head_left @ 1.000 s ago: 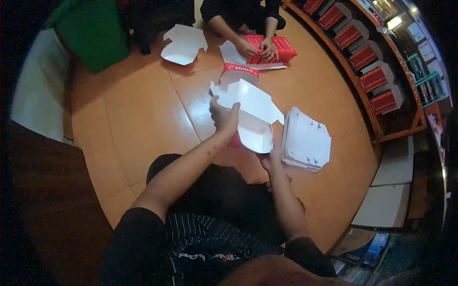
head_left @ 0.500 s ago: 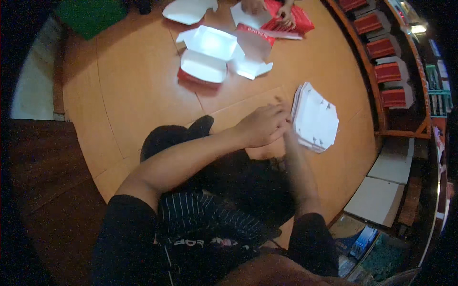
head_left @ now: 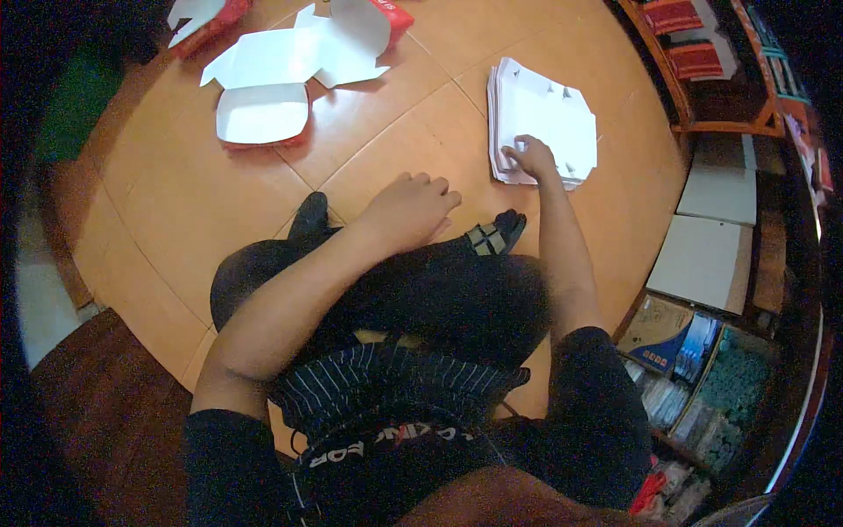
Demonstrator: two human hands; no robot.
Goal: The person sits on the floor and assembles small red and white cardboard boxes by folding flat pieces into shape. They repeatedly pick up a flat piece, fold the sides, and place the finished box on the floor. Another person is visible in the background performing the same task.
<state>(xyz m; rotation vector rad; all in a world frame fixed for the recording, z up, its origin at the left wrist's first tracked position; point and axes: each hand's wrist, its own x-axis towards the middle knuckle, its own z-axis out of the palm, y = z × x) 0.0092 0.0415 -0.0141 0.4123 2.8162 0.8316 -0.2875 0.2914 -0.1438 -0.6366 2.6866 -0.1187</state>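
Note:
A stack of flat white cardboard box blanks (head_left: 553,105) lies on the floor at the right, its layered edges showing on the left side. My right hand (head_left: 534,162) touches the near part of the stack, finger and thumb apart over the top blank; no blank is visibly lifted. Over my crossed legs hovers my left hand (head_left: 409,211), palm down, fingers loosely bent and a little spread, with nothing visible in it. A partly folded box (head_left: 263,114), white inside and red outside, stands at the far left, flaps open.
Another red and white box (head_left: 206,22) is at the far left edge. Shelves with red items (head_left: 672,18) line the right, above pale boards (head_left: 702,255) and bins of packaged goods (head_left: 667,386). My socked foot (head_left: 496,235) rests below the stack.
My hands, close together before, are now apart: the right has reached onto the stack, the left stays over my legs. The view has shifted, and the other person's hands are out of it.

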